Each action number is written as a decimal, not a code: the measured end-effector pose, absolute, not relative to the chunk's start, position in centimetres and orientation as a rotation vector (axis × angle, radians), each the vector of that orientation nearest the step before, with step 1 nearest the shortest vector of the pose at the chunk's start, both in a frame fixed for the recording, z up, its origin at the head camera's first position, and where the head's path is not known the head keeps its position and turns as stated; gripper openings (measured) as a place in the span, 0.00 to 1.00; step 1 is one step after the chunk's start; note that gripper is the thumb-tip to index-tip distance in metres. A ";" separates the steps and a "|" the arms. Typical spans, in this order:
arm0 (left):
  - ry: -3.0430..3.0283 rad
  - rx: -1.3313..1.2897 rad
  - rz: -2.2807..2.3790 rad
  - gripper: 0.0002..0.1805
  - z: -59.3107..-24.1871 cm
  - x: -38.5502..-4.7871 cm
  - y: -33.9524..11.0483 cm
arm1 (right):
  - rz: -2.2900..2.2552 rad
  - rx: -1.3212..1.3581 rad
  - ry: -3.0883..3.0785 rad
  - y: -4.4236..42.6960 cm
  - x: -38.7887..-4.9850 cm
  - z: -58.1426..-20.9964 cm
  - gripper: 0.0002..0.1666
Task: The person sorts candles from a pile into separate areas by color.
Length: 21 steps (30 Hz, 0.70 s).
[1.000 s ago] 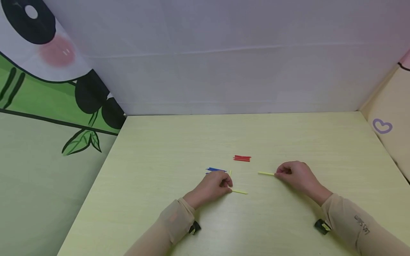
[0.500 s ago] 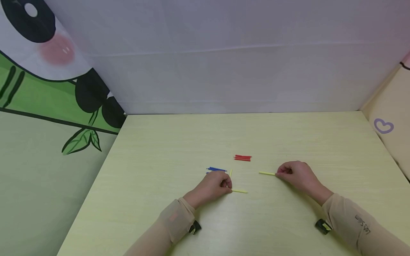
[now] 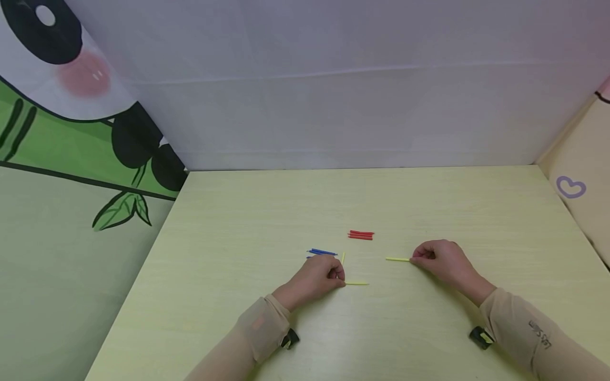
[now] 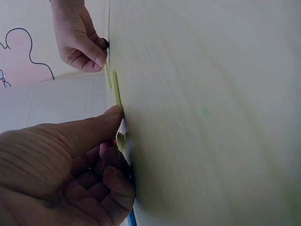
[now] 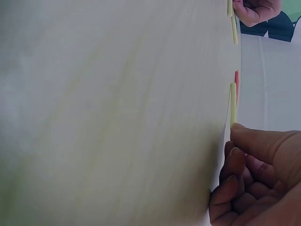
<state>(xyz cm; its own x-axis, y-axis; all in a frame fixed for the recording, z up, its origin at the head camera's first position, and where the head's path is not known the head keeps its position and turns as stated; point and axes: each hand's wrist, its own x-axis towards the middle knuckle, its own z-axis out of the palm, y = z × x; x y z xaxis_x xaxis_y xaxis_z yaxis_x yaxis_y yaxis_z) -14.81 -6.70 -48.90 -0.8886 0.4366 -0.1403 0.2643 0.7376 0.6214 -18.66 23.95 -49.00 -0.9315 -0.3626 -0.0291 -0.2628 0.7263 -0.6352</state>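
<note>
Nearest on the pale table [image 3: 381, 338]: left hand [image 3: 316, 276], thumb and finger pinching the left end of a near yellow stick [image 3: 356, 283], other fingers curled in. Stick runs crosswise, almost level, free end pointing right. Slightly farther out and to the right, right hand [image 3: 443, 263], same closed pinch, on the right end of a second yellow stick [image 3: 397, 259]; it too runs crosswise, free end pointing left. Key relation: long axes about parallel, free ends well apart, right-hand stick the farther one. Cannot tell whether it touches the tabletop. Third yellow stick [image 3: 343, 258] points away from the person just beyond the left fingers; near end hidden, contact unclear. Left hand is nearer to it. Blue sticks [image 3: 323, 252] behind that hand, partly covered. Farther: red sticks [image 3: 360, 235], bunched crosswise. No containers seen.
</note>
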 end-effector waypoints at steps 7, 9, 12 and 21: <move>2.668 0.550 0.886 0.08 -48.8 -14.8 -6.6 | -0.994 -0.503 2.770 23.9 -18.6 -48.9 0.03; 2.673 0.550 0.876 0.08 -48.8 -14.8 -6.6 | -0.994 -0.499 2.766 23.9 -18.6 -48.9 0.03; 2.676 0.549 0.859 0.08 -48.8 -14.8 -6.6 | -0.993 -0.493 2.761 23.9 -18.6 -48.8 0.04; 2.684 0.536 0.830 0.08 -48.9 -14.8 -6.5 | -1.004 -0.498 2.765 24.0 -18.6 -48.9 0.03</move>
<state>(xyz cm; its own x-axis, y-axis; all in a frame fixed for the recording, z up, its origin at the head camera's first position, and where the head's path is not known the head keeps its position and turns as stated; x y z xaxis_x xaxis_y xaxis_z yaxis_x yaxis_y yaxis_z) -14.83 -6.53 -48.94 -0.8917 0.4254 -0.1548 0.2638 0.7662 0.5859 -18.63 23.99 -48.85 -0.9322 -0.3602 -0.0339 -0.2546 0.7196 -0.6461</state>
